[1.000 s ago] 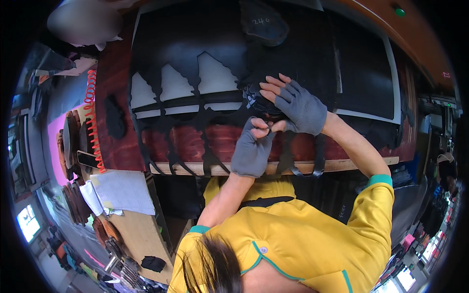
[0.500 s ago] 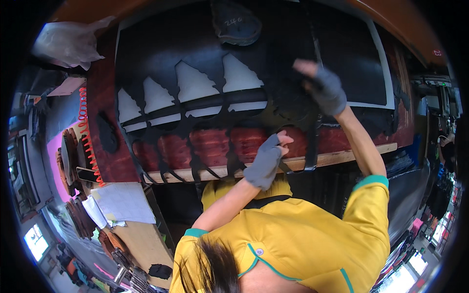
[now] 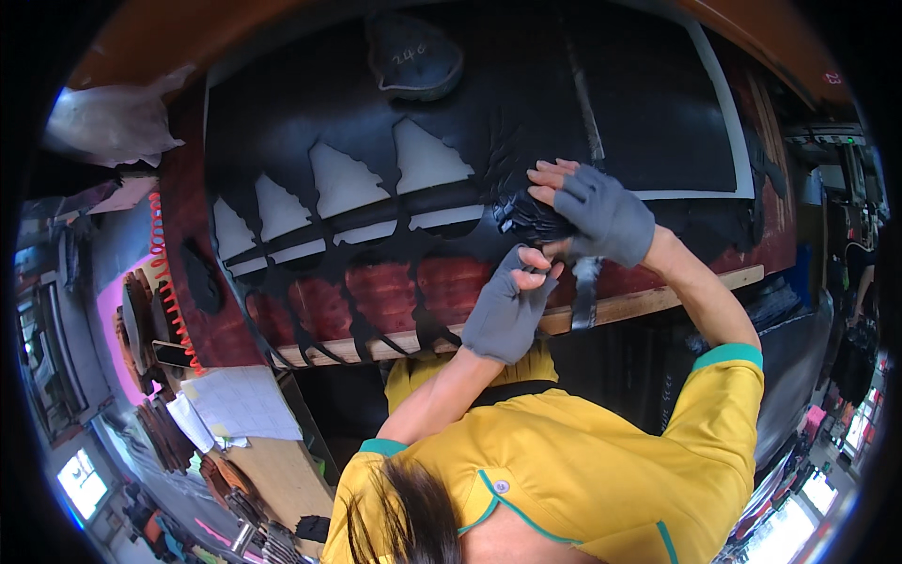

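Note:
A black sheet (image 3: 470,85) with a row of shaped cut-outs lies on the bench; pale board (image 3: 427,160) shows through the holes. At its near part, a bunched stack of shiny black cut pieces (image 3: 531,218) stands out. My right hand (image 3: 606,216), in a grey fingerless glove, lies over the stack's right side, fingers on top and thumb low, gripping it. Just below, my left hand (image 3: 512,303), gloved alike, is closed with curled fingers by the stack's lower edge; what they hold is hidden. A dark, rounded block (image 3: 413,61) with chalk marks rests farther back.
The red bench top (image 3: 381,287) ends in a wooden front edge (image 3: 653,299). Narrow black strips hang over that edge. At left are a coiled red hose (image 3: 160,273), papers (image 3: 244,409) and a clear plastic bag (image 3: 113,122). Dark sheets (image 3: 766,329) are stacked at right.
My right hand has come down and toward my left hand, onto the black pieces, which now stand up in a bunch. My left hand has stayed nearly in place, its fingers more curled.

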The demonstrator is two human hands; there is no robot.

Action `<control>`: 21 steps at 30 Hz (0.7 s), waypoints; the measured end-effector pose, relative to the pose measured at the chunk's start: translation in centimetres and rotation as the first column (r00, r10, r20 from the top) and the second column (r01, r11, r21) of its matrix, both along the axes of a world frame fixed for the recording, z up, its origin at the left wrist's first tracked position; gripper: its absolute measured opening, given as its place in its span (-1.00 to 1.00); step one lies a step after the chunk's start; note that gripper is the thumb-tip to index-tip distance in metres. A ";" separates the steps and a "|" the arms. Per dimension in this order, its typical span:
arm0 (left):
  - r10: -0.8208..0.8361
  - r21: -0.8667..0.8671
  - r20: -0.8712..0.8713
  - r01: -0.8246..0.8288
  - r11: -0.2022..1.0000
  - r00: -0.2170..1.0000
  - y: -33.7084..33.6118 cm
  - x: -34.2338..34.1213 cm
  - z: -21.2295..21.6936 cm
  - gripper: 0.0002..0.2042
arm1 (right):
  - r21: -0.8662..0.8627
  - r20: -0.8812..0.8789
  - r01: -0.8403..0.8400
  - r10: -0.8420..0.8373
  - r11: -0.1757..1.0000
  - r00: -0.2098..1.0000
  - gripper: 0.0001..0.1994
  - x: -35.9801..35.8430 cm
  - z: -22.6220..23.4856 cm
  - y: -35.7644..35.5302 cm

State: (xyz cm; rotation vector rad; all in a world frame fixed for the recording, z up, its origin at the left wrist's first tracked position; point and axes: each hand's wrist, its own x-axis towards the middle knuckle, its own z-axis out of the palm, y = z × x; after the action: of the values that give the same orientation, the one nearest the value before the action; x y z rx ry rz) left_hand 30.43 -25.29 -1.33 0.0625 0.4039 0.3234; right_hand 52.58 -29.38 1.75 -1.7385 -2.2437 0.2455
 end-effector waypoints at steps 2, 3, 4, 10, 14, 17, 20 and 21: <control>-0.006 0.089 -0.112 0.016 0.996 0.994 0.0 -0.4 1.0 -0.72 | 0.008 -0.101 0.018 -0.017 1.000 0.995 -0.56 2.3 -0.2 1.3; -0.096 0.129 -0.141 0.115 0.985 0.985 0.3 -0.8 1.5 -0.61 | -0.023 -0.221 0.126 -0.128 0.992 0.967 -0.60 3.2 -0.2 2.2; -0.184 0.164 -0.210 0.220 0.961 0.960 0.5 -1.1 2.0 -0.60 | -0.024 -0.346 0.189 -0.185 0.982 0.920 -0.65 4.1 0.0 3.3; -0.334 0.413 -0.222 0.399 0.819 0.916 2.6 -2.5 5.2 -0.47 | 0.062 -0.911 0.938 -0.365 0.341 0.192 -0.64 9.1 3.2 8.0; 0.146 0.704 -0.192 0.033 0.710 0.970 4.0 1.9 5.1 -0.20 | 0.608 -0.435 0.601 -0.416 0.518 0.799 -0.73 3.6 2.9 5.9; 0.263 0.602 -0.065 -0.172 0.780 0.963 6.4 5.3 3.4 -0.49 | 0.531 -0.166 0.151 -0.072 0.834 0.984 -0.60 -2.8 1.4 5.0; 0.360 0.265 -0.403 -0.269 0.926 0.842 8.1 5.5 2.3 -0.75 | 0.367 -0.296 0.210 -0.100 0.906 0.950 -0.41 -5.7 1.0 4.1; 0.524 0.453 -0.378 -0.341 0.824 0.763 7.9 5.2 2.4 -0.77 | 0.303 -0.319 0.243 -0.142 0.921 0.937 -0.36 -5.5 1.2 3.9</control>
State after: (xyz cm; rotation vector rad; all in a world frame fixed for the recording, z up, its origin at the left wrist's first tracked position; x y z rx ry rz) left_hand 35.59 -17.42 1.08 0.4237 0.8706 0.8651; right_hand 47.10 -25.48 2.99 -1.6050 -1.7674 0.0593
